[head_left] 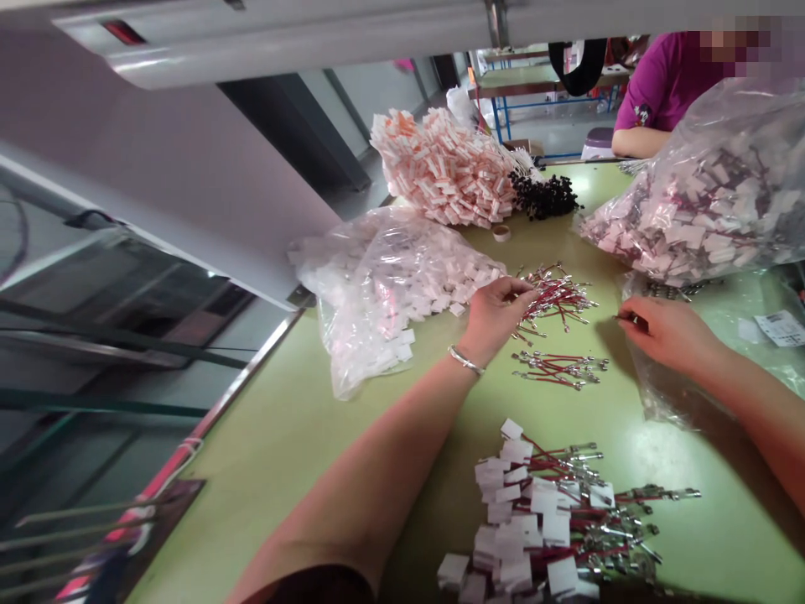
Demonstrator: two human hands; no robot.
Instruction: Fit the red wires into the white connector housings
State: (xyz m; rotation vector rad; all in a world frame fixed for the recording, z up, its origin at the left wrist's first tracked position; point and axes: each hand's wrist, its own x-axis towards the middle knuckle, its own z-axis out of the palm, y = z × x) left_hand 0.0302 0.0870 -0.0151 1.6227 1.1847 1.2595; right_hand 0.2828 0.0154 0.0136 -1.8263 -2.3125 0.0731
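My left hand, a bracelet on its wrist, reaches to the left side of a pile of short red wires with metal end terminals. Its fingers are pressed together against the pile; what they pinch is hidden. My right hand hovers right of the pile, thumb and fingertips closed, with a tiny dark tip showing that I cannot make out. Below the pile lies a smaller bunch of red wires. Nearer to me are many red wires joined to white connector housings, heaped with their metal ends pointing right.
A clear bag of white housings lies on the left of the green table. Behind it are a pink-white heap, black pieces and a tape roll. A large filled bag stands right, before a person in purple.
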